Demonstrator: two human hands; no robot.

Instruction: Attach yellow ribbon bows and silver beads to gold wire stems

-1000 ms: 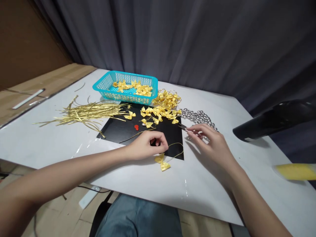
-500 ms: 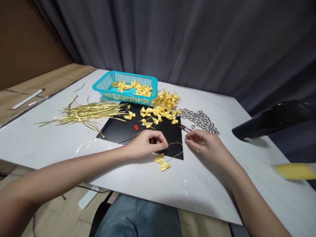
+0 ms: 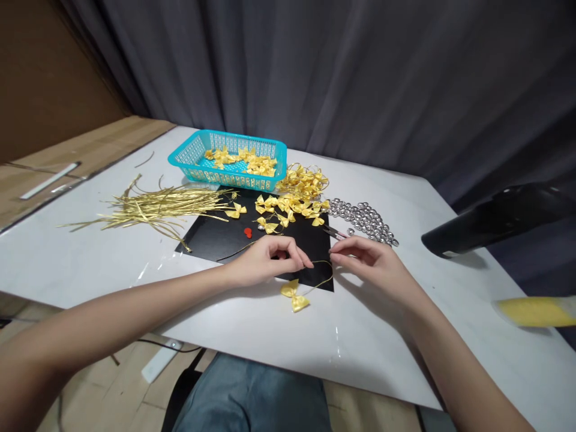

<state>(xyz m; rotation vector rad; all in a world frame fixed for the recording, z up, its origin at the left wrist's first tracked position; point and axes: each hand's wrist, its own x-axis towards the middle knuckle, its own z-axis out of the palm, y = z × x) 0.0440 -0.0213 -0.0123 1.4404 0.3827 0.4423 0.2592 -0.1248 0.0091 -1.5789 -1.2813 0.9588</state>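
Observation:
A thin gold cord (image 3: 324,282) curves up from a yellow ribbon bow (image 3: 296,296) that lies on the white table just in front of the black mat (image 3: 207,243). My left hand (image 3: 272,259) is closed over the mat, its fingertips pinching the cord's far end. Just right of the cord's bend, my right hand (image 3: 366,258) has thumb and forefinger pressed together. Whatever lies between those fingertips is too small to make out. Small scissors (image 3: 333,233) rest by the right fingers, partly hidden, beside a loose silver bell-like bead (image 3: 350,231).
Several yellow bows (image 3: 288,207) lie on the mat near a red piece (image 3: 248,232). A blue basket (image 3: 180,159) of bows stands behind. Gold cords (image 3: 157,204) are heaped left, silver beads (image 3: 364,219) right. A black cylindrical object (image 3: 468,225) and a yellow item (image 3: 535,312) are farther right.
My right hand has moved left, closer to the cord and my left hand. The left fingers have stretched out slightly to the right. The bow stays where it was.

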